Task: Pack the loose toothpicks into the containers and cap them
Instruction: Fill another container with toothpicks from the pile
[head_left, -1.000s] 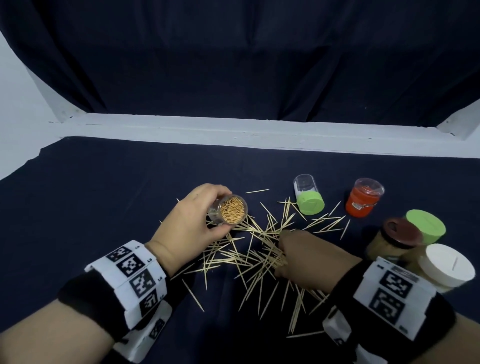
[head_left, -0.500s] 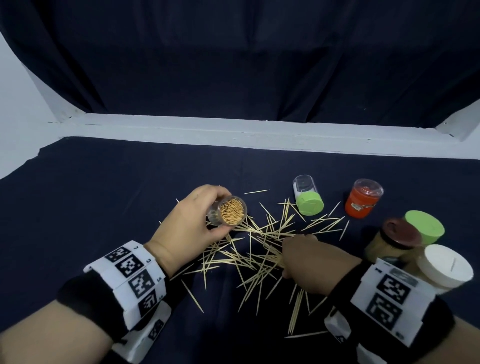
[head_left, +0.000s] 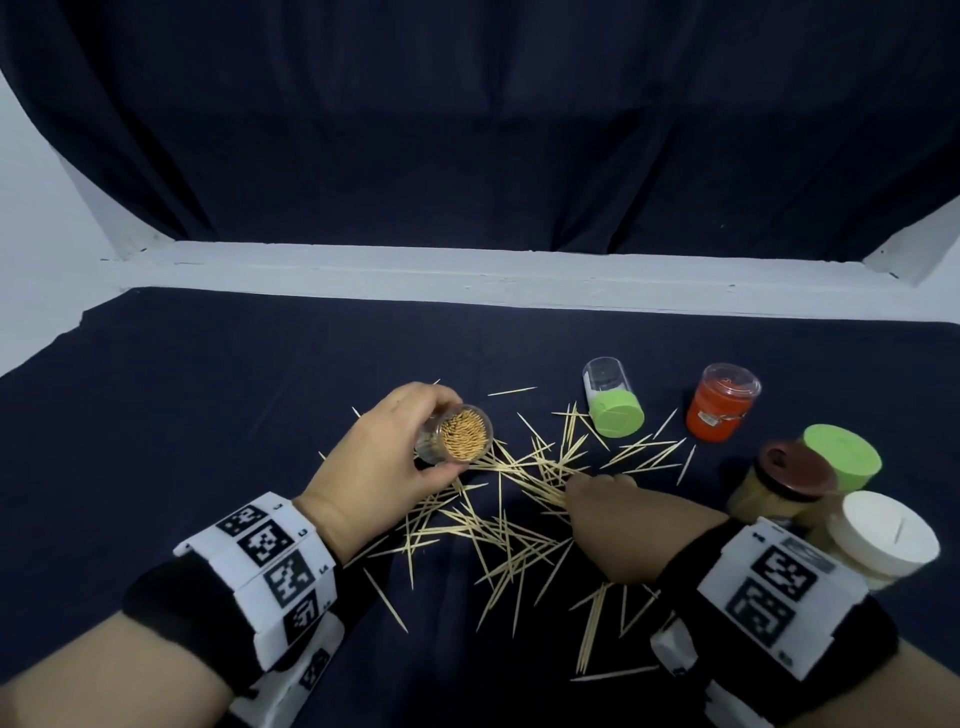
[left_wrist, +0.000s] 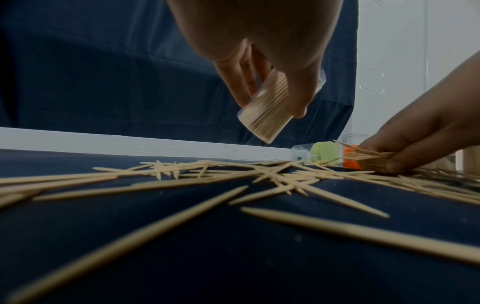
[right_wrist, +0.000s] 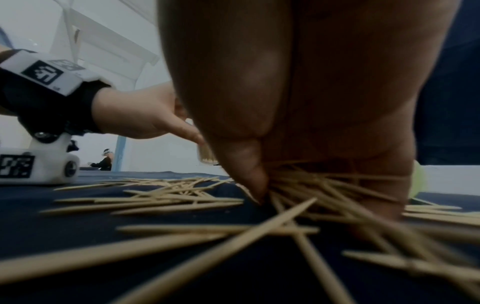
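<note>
My left hand (head_left: 384, 467) grips a clear container (head_left: 457, 434) packed with toothpicks, tilted with its open mouth toward me, a little above the cloth; the same container (left_wrist: 267, 109) shows in the left wrist view. Loose toothpicks (head_left: 498, 525) lie scattered over the dark cloth between my hands. My right hand (head_left: 613, 512) is down on the pile, thumb and fingers pinching a bunch of toothpicks (right_wrist: 311, 185) against the cloth. The right hand (left_wrist: 415, 148) holds that bunch low, just right of the container.
A clear container with a green cap (head_left: 613, 400) lies on its side behind the pile, with an orange one (head_left: 719, 410) beside it. At right stand jars with brown (head_left: 795, 470), green (head_left: 841, 457) and white (head_left: 883, 535) lids. A white ledge (head_left: 467, 280) borders the far edge.
My right hand has slid forward and slightly right across the pile, gathering toothpicks under its fingers. The left hand and its container have barely moved.
</note>
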